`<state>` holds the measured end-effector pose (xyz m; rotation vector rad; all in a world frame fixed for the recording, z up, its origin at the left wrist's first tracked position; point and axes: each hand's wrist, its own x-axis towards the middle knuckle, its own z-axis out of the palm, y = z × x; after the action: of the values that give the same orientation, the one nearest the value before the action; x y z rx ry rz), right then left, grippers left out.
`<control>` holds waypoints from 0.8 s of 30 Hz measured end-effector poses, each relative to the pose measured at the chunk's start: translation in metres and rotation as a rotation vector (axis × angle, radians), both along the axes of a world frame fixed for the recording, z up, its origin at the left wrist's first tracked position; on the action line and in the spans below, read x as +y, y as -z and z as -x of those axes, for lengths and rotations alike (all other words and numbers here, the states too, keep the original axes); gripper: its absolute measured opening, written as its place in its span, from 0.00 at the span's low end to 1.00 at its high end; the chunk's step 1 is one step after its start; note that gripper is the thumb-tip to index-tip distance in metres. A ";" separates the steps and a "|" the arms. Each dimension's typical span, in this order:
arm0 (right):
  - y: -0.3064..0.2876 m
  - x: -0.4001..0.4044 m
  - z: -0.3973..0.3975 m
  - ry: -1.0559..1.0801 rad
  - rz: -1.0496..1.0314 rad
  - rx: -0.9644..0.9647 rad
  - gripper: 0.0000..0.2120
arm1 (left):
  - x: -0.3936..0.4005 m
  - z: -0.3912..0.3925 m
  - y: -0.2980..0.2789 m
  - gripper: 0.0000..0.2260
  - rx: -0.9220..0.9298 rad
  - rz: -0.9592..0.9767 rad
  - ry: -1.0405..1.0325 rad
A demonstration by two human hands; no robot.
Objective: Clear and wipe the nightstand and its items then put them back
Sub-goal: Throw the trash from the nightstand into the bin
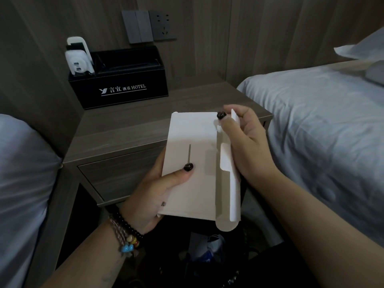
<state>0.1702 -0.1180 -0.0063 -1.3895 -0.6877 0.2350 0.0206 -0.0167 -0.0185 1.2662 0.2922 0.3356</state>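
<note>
Honestly, best move now is to keep the white box [190, 163] flat and steady while that side flap gets tucked or wiped, so nothing slips out. It's held mid-frame, in front of the nightstand [145, 119]. Left hand [153, 196] cradles it from below, thumb pressed on top. Right hand [245, 142] is curled at the box's right edge, fingers pinching the flap. Black hotel organizer [122, 88] sits upper left on the nightstand.

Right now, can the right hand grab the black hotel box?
Probably not yet: the right hand is busy gripping the white box's flap. The path to the black hotel box on the nightstand looks open.
</note>
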 end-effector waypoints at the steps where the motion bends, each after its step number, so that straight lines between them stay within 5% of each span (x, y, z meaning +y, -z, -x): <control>1: 0.000 0.000 -0.001 -0.033 0.042 -0.028 0.26 | -0.002 0.000 -0.001 0.22 -0.004 0.005 -0.004; 9: -0.002 -0.012 0.001 -0.388 0.101 -0.204 0.48 | 0.005 -0.005 -0.004 0.23 -0.062 0.184 -0.017; 13: -0.008 -0.009 0.009 -0.419 0.204 -0.477 0.39 | 0.019 -0.005 -0.010 0.25 -0.072 0.243 -0.097; 15: -0.006 -0.015 0.009 -0.478 0.232 -0.599 0.44 | 0.022 -0.003 -0.011 0.23 -0.058 0.213 -0.089; 21: -0.007 -0.026 0.004 -0.473 0.243 -0.585 0.42 | 0.028 0.000 -0.011 0.24 -0.015 0.171 -0.042; 24: -0.009 -0.028 0.005 -0.466 0.297 -0.697 0.50 | 0.029 0.003 -0.011 0.24 0.003 0.131 -0.021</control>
<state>0.1654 -0.1457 0.0025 -1.5849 -1.6142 0.2220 0.0181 0.0124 -0.0080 1.1360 0.3255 0.3276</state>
